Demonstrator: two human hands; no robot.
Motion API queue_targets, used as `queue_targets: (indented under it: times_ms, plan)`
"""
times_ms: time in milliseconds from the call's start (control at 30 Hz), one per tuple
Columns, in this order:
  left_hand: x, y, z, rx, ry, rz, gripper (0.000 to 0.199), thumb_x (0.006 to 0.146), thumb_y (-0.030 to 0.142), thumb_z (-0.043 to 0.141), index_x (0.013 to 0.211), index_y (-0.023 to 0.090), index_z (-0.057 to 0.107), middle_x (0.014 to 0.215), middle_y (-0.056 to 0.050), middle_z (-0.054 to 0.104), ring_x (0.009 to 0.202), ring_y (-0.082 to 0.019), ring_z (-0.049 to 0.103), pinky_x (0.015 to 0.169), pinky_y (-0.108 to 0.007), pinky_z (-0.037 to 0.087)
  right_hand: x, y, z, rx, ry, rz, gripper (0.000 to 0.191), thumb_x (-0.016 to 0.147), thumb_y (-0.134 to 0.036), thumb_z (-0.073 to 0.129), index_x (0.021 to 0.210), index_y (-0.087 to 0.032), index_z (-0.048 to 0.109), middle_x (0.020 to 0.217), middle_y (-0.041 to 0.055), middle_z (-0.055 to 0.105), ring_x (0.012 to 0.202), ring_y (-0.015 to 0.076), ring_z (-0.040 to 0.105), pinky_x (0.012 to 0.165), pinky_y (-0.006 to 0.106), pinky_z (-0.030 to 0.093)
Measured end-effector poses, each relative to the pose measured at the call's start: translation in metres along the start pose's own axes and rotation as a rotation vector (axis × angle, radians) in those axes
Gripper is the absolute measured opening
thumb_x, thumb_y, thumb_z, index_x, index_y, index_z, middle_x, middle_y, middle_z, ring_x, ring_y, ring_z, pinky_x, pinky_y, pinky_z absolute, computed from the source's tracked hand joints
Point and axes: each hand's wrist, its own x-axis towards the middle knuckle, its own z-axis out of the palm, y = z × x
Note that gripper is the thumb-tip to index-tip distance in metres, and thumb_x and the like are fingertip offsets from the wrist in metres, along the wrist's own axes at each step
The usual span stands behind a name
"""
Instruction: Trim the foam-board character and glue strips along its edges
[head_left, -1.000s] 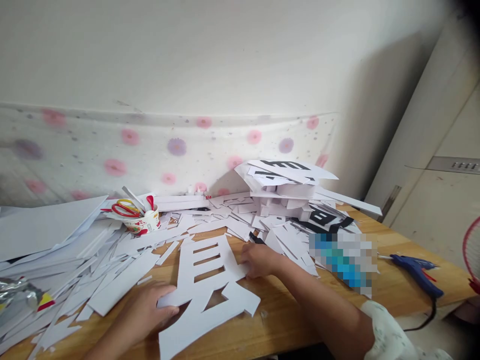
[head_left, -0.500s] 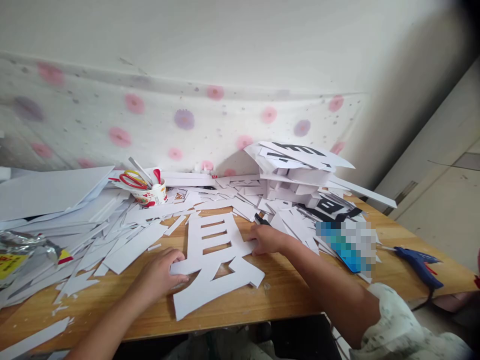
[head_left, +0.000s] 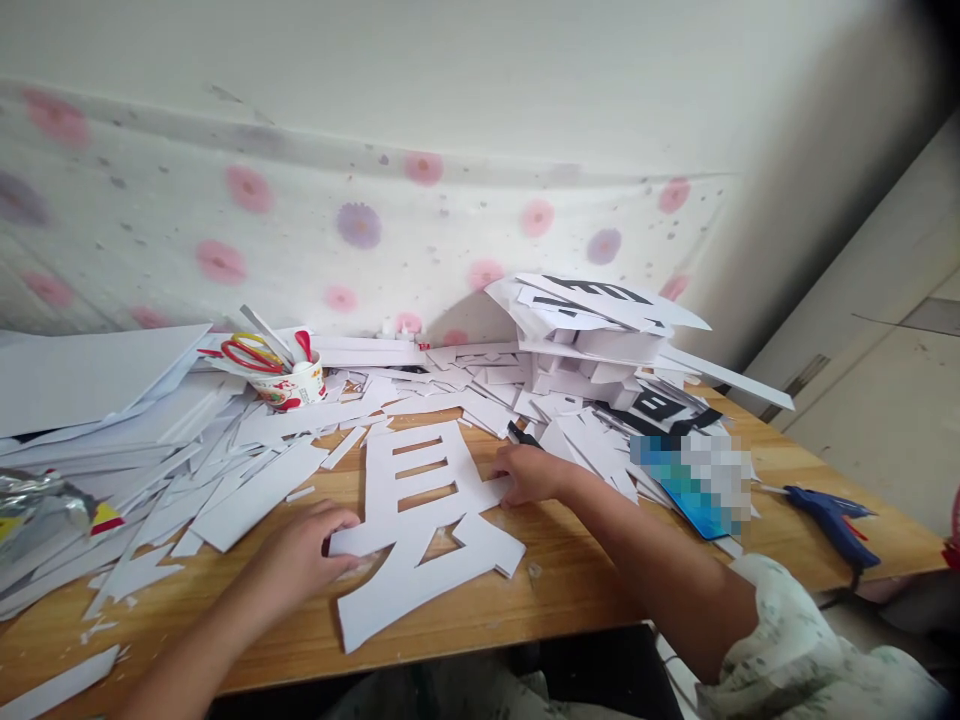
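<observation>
A white foam-board character (head_left: 427,550) with three slots in its upper part lies flat near the table's front edge. My left hand (head_left: 319,545) grips the left tip of its wide bar between thumb and fingers. At the bar's right end, my right hand (head_left: 525,474) has its fingers closed on the board's edge. A black-tipped tool (head_left: 523,437) shows just behind my right hand; whether the hand touches it, I cannot tell.
White offcuts (head_left: 262,490) cover the left and back of the wooden table (head_left: 465,620). Behind them stands a cup (head_left: 292,386) with scissors. A paper-topped stack (head_left: 592,345) rises back right, with a blue packet (head_left: 694,495) and glue gun (head_left: 832,525) at right.
The view has shifted slightly, with the left-side objects appearing farther left. Both hands keep their places at the two ends of the white character.
</observation>
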Motion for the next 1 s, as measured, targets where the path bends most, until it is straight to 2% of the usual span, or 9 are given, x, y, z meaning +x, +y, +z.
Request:
queue_targets:
  times_ms: [200, 433, 700, 1000]
  plan:
    - [-0.001, 0.009, -0.004, -0.013, -0.011, -0.004, 0.023, 0.070, 0.030, 0.067, 0.092, 0.022, 0.070, 0.096, -0.003, 0.067, 0.092, -0.022, 0.060, 0.080, -0.029, 0.041, -0.008, -0.002, -0.003, -0.018, 0.023, -0.030, 0.024, 0.066, -0.020, 0.072, 0.090, -0.017, 0.070, 0.094, 0.0072, 0.064, 0.085, 0.0223, 0.057, 0.071, 0.028, 0.040]
    - [-0.007, 0.029, 0.000, -0.031, -0.065, -0.057, 0.023, 0.068, 0.025, 0.069, 0.091, 0.023, 0.070, 0.094, -0.002, 0.066, 0.092, -0.021, 0.059, 0.079, -0.029, 0.041, -0.025, 0.007, -0.005, -0.007, 0.021, -0.047, 0.026, 0.066, -0.024, 0.073, 0.091, -0.018, 0.071, 0.093, 0.0068, 0.064, 0.085, 0.0231, 0.058, 0.073, 0.030, 0.043]
    - [0.007, 0.010, 0.004, -0.018, -0.016, -0.007, 0.025, 0.070, 0.030, 0.072, 0.093, 0.021, 0.070, 0.097, -0.003, 0.067, 0.094, -0.021, 0.059, 0.082, -0.029, 0.041, -0.009, 0.004, -0.005, -0.040, 0.022, 0.014, 0.019, 0.067, -0.023, 0.070, 0.086, -0.020, 0.073, 0.090, 0.0058, 0.066, 0.083, 0.0226, 0.060, 0.071, 0.028, 0.042]
    - [0.012, 0.010, 0.001, 0.023, -0.020, 0.008, 0.023, 0.070, 0.029, 0.073, 0.091, 0.020, 0.068, 0.093, -0.002, 0.066, 0.094, -0.022, 0.058, 0.079, -0.030, 0.041, -0.003, 0.016, 0.000, 0.021, -0.007, 0.063, 0.036, 0.070, -0.026, 0.072, 0.105, -0.020, 0.070, 0.105, 0.0075, 0.067, 0.089, 0.0237, 0.061, 0.077, 0.030, 0.044]
